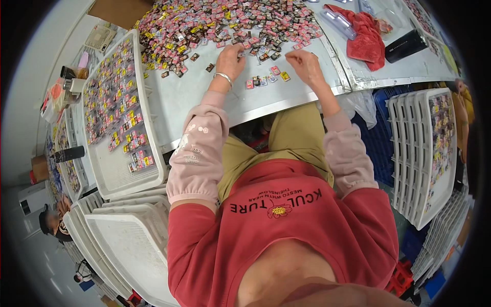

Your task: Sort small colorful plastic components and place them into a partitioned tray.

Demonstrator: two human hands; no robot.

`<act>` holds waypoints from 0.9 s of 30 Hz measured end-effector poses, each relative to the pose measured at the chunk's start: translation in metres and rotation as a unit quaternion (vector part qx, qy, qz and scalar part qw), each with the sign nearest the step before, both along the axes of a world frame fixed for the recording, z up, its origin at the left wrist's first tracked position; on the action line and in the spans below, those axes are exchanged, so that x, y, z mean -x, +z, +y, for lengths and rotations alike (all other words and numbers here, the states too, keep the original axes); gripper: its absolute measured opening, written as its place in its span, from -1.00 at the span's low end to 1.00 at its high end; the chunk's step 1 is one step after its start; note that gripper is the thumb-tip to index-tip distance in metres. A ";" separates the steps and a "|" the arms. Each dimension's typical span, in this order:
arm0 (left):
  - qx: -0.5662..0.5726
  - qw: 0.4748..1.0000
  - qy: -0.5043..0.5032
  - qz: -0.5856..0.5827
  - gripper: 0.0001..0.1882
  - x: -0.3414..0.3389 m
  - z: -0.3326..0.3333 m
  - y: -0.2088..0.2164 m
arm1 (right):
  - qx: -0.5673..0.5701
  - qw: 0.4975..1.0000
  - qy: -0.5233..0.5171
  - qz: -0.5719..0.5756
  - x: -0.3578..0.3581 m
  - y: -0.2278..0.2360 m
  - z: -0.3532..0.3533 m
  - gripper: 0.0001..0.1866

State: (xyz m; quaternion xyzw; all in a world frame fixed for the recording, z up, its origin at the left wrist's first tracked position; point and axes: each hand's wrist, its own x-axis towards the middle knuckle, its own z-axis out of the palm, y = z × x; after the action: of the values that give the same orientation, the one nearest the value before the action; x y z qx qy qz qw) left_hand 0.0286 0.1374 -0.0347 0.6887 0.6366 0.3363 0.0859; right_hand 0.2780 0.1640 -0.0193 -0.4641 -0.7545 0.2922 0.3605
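A large heap of small, flat, rectangular packets (230, 20) in pink, black, yellow and white covers the far part of the white table (204, 112). At the heap's near edge is my left hand (230, 62), its fingers curled down among the packets; what they hold is too small to make out. My right hand (307, 68) hovers to the right, thumb and fingertips drawn together, and anything between them cannot be seen. Between and below my hands lies a short row of several packets (264, 81), with a pink packet (275, 70) just above it.
To my left stands a white plastic tray (128, 176) partly filled with grouped packets, above stacked trays (123, 235). At the far right lie a red cloth (364, 43), a black bottle (406, 46) and clear plastic containers (338, 24). More stacked trays (424, 153) stand to my right.
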 end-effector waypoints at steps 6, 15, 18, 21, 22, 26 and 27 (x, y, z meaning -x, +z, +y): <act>0.000 1.000 0.017 -0.007 -0.68 0.002 -0.027 0.002 | -0.100 0.985 0.127 -0.057 0.071 0.010 0.062 -0.82; -0.024 0.986 0.065 0.148 -0.62 -0.012 -0.145 0.012 | -0.158 0.954 0.096 -0.236 0.096 0.003 0.088 -0.66; -0.027 0.984 0.065 0.165 -0.67 0.004 -0.148 0.010 | -0.065 0.960 0.162 -0.220 0.091 0.009 0.084 -0.79; -0.040 0.990 0.015 0.136 -0.68 0.023 -0.142 0.003 | -0.089 0.947 0.194 -0.239 0.093 0.008 0.068 -0.82; -0.039 0.990 0.014 0.135 -0.68 0.029 -0.139 0.002 | -0.088 0.947 0.193 -0.239 0.095 0.008 0.064 -0.82; -0.079 0.979 0.031 0.187 -0.70 0.041 -0.135 0.010 | -0.124 0.920 0.194 -0.318 0.104 0.009 0.056 -0.84; -0.077 0.982 0.046 0.165 -0.69 0.039 -0.133 0.016 | -0.138 0.914 0.206 -0.321 0.100 0.009 0.061 -0.87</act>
State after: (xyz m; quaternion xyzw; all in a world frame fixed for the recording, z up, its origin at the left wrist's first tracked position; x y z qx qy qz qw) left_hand -0.0102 0.0041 -0.0191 0.7092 0.6452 0.2701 -0.0889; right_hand 0.1777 0.2251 -0.0101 -0.3124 -0.9414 0.0881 0.0914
